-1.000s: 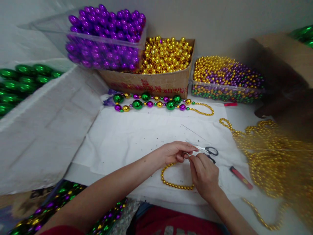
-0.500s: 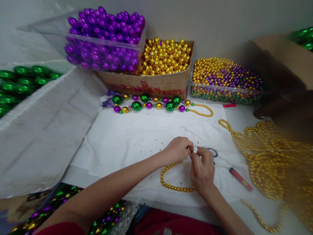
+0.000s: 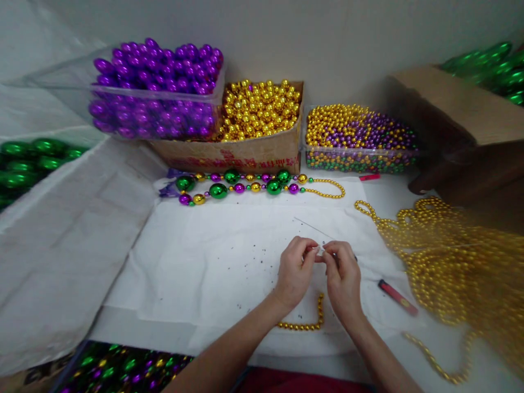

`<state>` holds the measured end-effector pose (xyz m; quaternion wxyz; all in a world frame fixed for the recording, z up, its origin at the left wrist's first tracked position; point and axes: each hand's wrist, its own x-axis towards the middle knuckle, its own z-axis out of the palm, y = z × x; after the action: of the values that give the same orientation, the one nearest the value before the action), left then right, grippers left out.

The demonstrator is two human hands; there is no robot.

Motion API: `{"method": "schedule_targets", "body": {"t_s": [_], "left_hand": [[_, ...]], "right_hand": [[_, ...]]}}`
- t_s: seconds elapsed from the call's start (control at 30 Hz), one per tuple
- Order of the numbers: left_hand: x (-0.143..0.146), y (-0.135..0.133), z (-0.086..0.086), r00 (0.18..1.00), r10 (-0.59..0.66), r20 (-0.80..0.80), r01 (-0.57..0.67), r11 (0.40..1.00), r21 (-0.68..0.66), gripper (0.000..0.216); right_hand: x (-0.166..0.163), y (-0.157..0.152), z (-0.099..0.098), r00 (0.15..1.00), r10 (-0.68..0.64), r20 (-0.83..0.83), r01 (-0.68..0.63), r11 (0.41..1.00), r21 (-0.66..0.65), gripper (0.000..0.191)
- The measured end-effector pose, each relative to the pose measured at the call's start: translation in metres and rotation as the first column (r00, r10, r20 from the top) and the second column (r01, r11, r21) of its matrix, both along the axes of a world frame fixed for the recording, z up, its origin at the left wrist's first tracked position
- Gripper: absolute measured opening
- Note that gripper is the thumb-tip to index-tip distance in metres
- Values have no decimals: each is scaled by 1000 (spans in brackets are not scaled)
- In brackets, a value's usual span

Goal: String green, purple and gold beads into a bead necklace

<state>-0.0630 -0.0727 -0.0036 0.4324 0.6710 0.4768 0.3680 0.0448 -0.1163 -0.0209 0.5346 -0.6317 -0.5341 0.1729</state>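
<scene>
My left hand (image 3: pixel 295 270) and my right hand (image 3: pixel 343 275) meet over the white cloth (image 3: pixel 196 245), their fingertips pinched close together. Between them shows a small whitish bit (image 3: pixel 320 251), too small to name; it could be thread. Just below the hands, a short string of gold beads (image 3: pixel 301 327) lies on the cloth, partly hidden by my left wrist. Beyond my fingers a long thin needle (image 3: pixel 313 227) rests on the cloth. My right hand covers most of a dark ring-shaped thing.
A beaded necklace (image 3: pixel 218 190) lies at the back. Behind it stand a tub of purple beads (image 3: pixel 155 95), a carton of gold beads (image 3: pixel 262 109) and a tub of mixed small beads (image 3: pixel 360 131). Right are a red stick-shaped thing (image 3: pixel 398 298) and heaped gold bead strings (image 3: pixel 454 267).
My left hand has turned upright and come nearer to me, fingertips still by the right hand's. The gold string now bends differently below. The camera view has shifted slightly.
</scene>
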Motion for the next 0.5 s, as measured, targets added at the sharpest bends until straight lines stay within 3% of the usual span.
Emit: {"method": "schedule_targets", "body": {"t_s": [0.1,0.2,0.37,0.5], "left_hand": [[5,3,-4,973,64,223,8,952,-307,13],[4,10,-5,954,10,299,135,879,-458,18],[-5,20,0,950,-175,259,279,850,-447,13],[-7,21,3,971,-152,187,219,882,-418,10]], "right_hand": [[8,2,6,996,31,-85,-36,998,-53,12],[12,1,9,990,68,-120,-77,994,-77,13],[15,-1,6,991,113,-67,-117,992,-56,16],[17,-5,2,995,97,37,-96,995,-22,15]]}}
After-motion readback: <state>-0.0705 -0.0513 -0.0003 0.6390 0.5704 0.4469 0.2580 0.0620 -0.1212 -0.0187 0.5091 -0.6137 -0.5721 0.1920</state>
